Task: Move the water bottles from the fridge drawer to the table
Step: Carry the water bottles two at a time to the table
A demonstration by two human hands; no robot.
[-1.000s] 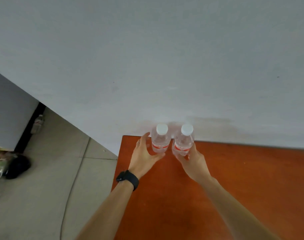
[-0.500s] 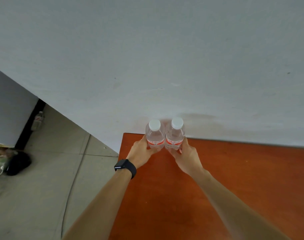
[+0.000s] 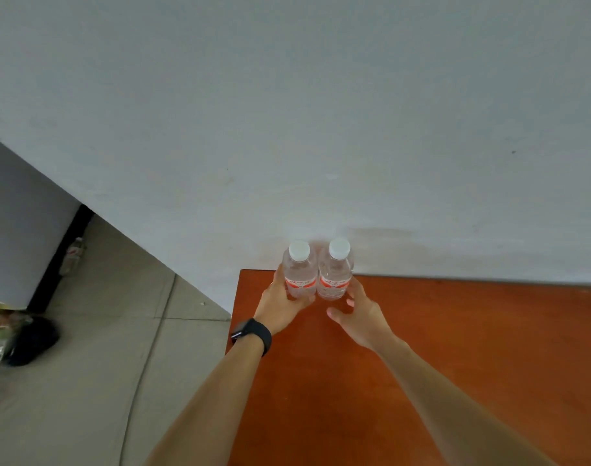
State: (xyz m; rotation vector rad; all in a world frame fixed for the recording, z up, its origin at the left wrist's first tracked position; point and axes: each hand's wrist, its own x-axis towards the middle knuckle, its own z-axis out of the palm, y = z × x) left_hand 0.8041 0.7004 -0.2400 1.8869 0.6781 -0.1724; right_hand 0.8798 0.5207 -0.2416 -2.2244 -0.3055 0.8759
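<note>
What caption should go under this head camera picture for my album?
Left bottle and right bottle stand together on the orange table; left hand grips one, right hand open beside the other.

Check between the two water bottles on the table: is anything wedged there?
Nothing. In the head view the left water bottle and the right water bottle stand upright side by side with their sides touching, so there is no room for anything between them.

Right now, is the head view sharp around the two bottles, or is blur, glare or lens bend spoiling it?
Head view: the left bottle and right bottle are sharp, red label bands clear, print unreadable; light is soft, no glare on the table, a faint shadow on the wall behind the caps; head view's left edge: floor clutter smeared, wall base skewed by the lens.
</note>
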